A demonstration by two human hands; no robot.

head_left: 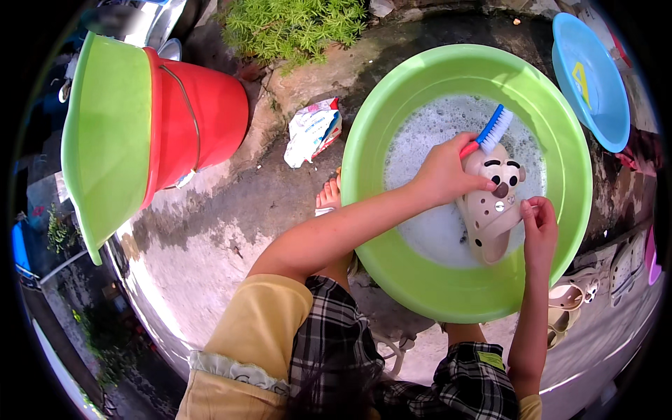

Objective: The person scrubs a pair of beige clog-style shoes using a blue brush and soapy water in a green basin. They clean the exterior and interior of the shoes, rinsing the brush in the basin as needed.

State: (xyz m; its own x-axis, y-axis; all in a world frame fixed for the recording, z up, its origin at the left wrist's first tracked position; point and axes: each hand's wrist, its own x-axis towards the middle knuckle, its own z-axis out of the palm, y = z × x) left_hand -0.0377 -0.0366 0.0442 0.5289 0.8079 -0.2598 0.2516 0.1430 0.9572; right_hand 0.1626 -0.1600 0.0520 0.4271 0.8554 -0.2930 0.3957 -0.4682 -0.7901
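A beige clog [483,210] with a cartoon face and small round charms is over the suds in a large green basin [448,297]. My left hand [451,171] grips the red handle of a scrub brush [495,129], whose blue back and white bristles point up and away. The thumb of that hand presses on the clog near the brown nose. At the clog's right edge, my right hand [540,224] has thumb and fingertips pinched together. What sits between those fingertips, if anything, is too small to make out. Foamy water [423,238] covers the basin's bottom.
A red bucket [210,119] lies tipped at the left, with a green basin [108,140] against its mouth. A blue basin [595,84] stands far right. A crumpled white packet [313,133] lies on the concrete. More beige clogs [567,297] rest at right, and a green plant [294,28] grows behind.
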